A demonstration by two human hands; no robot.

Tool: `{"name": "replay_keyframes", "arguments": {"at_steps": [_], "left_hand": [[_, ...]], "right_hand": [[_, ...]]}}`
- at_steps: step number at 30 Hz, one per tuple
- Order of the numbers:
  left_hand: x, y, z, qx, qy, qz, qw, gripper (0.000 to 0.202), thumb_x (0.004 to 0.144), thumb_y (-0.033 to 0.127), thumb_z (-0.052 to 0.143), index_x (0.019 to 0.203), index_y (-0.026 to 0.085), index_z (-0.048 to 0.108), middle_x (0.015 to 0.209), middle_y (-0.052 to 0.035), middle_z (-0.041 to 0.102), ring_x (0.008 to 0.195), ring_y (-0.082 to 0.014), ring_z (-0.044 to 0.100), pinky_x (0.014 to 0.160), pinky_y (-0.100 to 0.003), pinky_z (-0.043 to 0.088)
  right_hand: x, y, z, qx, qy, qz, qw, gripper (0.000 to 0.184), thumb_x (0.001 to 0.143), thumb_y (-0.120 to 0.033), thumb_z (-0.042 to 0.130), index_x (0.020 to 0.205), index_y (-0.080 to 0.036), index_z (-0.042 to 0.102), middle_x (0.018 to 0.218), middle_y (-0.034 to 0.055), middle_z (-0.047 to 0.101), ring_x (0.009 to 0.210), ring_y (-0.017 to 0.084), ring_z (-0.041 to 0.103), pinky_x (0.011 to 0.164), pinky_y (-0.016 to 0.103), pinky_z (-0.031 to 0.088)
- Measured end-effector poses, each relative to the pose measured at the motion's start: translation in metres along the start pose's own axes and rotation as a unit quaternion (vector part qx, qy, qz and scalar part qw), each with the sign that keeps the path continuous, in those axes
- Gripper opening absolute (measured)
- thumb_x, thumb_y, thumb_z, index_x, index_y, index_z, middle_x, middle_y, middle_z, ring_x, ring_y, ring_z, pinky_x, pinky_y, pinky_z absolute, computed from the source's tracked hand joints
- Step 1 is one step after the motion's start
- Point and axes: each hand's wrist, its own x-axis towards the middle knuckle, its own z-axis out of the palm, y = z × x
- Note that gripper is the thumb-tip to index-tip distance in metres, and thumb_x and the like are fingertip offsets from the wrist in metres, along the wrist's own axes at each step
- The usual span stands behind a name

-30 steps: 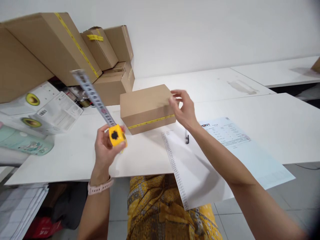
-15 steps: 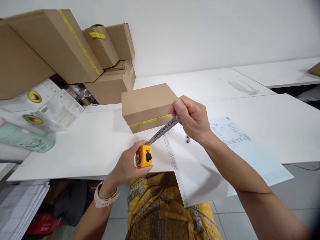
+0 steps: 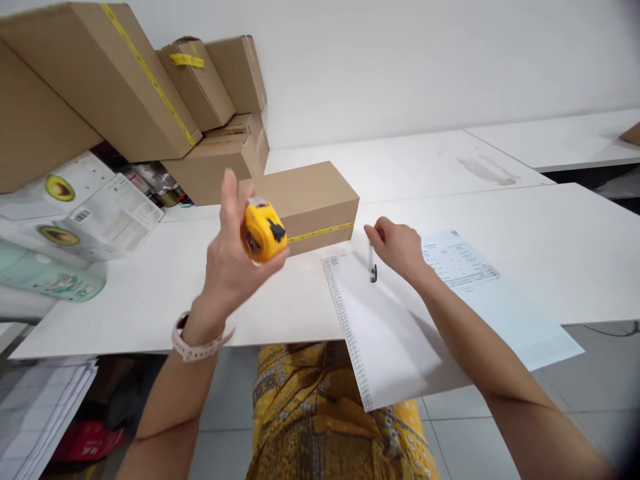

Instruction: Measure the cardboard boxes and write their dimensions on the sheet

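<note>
My left hand point(image 3: 227, 257) is raised above the table, closed around a yellow tape measure point(image 3: 264, 232) with a black lock button. Its forefinger sticks up, and no blade shows outside the case. My right hand point(image 3: 397, 248) is low over the top of a spiral notebook point(image 3: 385, 340), fingers curled together. A pen point(image 3: 373, 267) with a clear or white barrel and a black clip lies on the page, its far end at my fingertips. Behind the tape measure sits a closed cardboard box point(image 3: 310, 190) with a yellow tape strip.
A printed paper sheet point(image 3: 505, 320) lies partly under the notebook, and both overhang the table's front edge. Stacked cartons point(image 3: 145, 80) crowd the back left. Avocado-printed boxes point(image 3: 95, 207) and a mint green bottle point(image 3: 55, 273) stand at the left. A white wall rises behind the table.
The stretched blade has gone back into the tape measure. My left hand has risen with it, up and leftward. My right hand has let go of the blade end and dropped to the pen.
</note>
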Motion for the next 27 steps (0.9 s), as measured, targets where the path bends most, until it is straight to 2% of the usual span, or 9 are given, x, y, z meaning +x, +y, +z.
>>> {"name": "replay_keyframes", "arguments": {"at_steps": [3,6,12,15,17,19,22,25,27], "left_hand": [[0.04,-0.017,0.006,0.061,-0.007,0.048,0.997,0.115,0.071,0.022,0.083,0.163,0.025,0.015,0.159,-0.0118,0.041,0.135,-0.0362,0.052,0.111,-0.05,0.044],[0.074,-0.046,0.024,0.071,-0.045,0.082,0.993,0.107,0.069,0.024,0.08,0.16,0.015,0.024,0.15,-0.0172,0.05,0.129,-0.0407,0.055,0.111,-0.058,0.04],[0.1,-0.101,0.054,-0.024,-0.055,0.075,0.995,0.066,0.084,0.038,0.069,0.14,0.009,0.052,0.138,-0.0183,0.058,0.126,-0.0396,0.058,0.111,-0.062,0.036],[0.083,-0.097,0.058,0.059,-0.04,0.125,0.99,0.055,0.09,0.033,0.063,0.141,0.014,0.053,0.146,-0.0171,0.053,0.141,-0.039,0.045,0.116,-0.06,0.032],[0.059,-0.084,0.065,0.104,-0.011,0.169,0.98,0.046,0.093,0.026,0.059,0.138,0.02,0.056,0.144,-0.0135,0.058,0.142,-0.0337,0.046,0.118,-0.054,0.034],[0.03,-0.071,0.078,0.096,-0.023,0.22,0.971,0.035,0.096,0.02,0.054,0.129,0.021,0.063,0.127,-0.0097,0.07,0.127,-0.0274,0.061,0.112,-0.048,0.044],[-0.011,-0.061,0.107,0.042,-0.139,0.258,0.955,0.024,0.099,0.018,0.051,0.114,0.019,0.07,0.108,-0.0066,0.077,0.107,-0.0203,0.071,0.1,-0.039,0.055],[-0.033,-0.066,0.134,0.049,-0.274,0.216,0.936,0.028,0.099,0.028,0.058,0.119,0.014,0.07,0.127,-0.0112,0.072,0.127,-0.0262,0.063,0.109,-0.043,0.05],[-0.037,-0.072,0.144,0.071,-0.34,0.176,0.921,0.038,0.096,0.037,0.063,0.127,0.014,0.068,0.139,-0.0113,0.065,0.137,-0.0311,0.053,0.118,-0.051,0.04]], "right_hand": [[0.005,0.024,0.023,-0.071,-0.111,0.044,0.99,0.033,0.096,-0.053,0.046,0.09,-0.021,0.056,0.077,0.0092,0.068,0.069,0.024,0.059,0.06,0.032,0.03],[0.003,0.031,0.037,-0.087,-0.157,0.032,0.983,0.042,0.093,-0.057,0.05,0.11,-0.02,0.056,0.089,0.0122,0.072,0.077,0.028,0.063,0.062,0.033,0.033],[0.004,0.039,0.039,-0.035,-0.164,-0.029,0.985,0.036,0.09,-0.021,0.045,0.121,-0.017,0.063,0.088,0.0122,0.074,0.08,0.027,0.065,0.068,0.035,0.04],[0.003,0.05,0.027,0.152,-0.216,0.009,0.964,0.033,0.087,-0.021,0.046,0.11,-0.016,0.07,0.071,0.0076,0.07,0.069,0.023,0.064,0.069,0.036,0.045],[-0.002,0.058,0.013,0.328,-0.268,0.026,0.906,0.029,0.088,-0.026,0.05,0.106,-0.016,0.072,0.076,0.0087,0.073,0.072,0.022,0.067,0.073,0.037,0.05],[-0.01,0.064,-0.004,0.455,-0.303,0.007,0.837,0.027,0.091,-0.033,0.056,0.107,-0.018,0.072,0.094,0.0116,0.077,0.087,0.024,0.071,0.081,0.04,0.052],[-0.023,0.067,-0.026,0.521,-0.315,-0.037,0.793,0.024,0.088,-0.039,0.069,0.106,-0.022,0.069,0.099,0.0096,0.077,0.094,0.025,0.071,0.087,0.042,0.053],[-0.03,0.056,-0.029,0.536,-0.263,-0.055,0.8,0.025,0.082,-0.042,0.08,0.087,-0.024,0.064,0.078,0.0023,0.073,0.075,0.018,0.067,0.074,0.034,0.051],[-0.03,0.043,-0.021,0.556,-0.196,-0.038,0.807,0.035,0.085,-0.055,0.073,0.077,-0.024,0.058,0.06,-0.0024,0.063,0.058,0.014,0.058,0.064,0.031,0.047]]}}
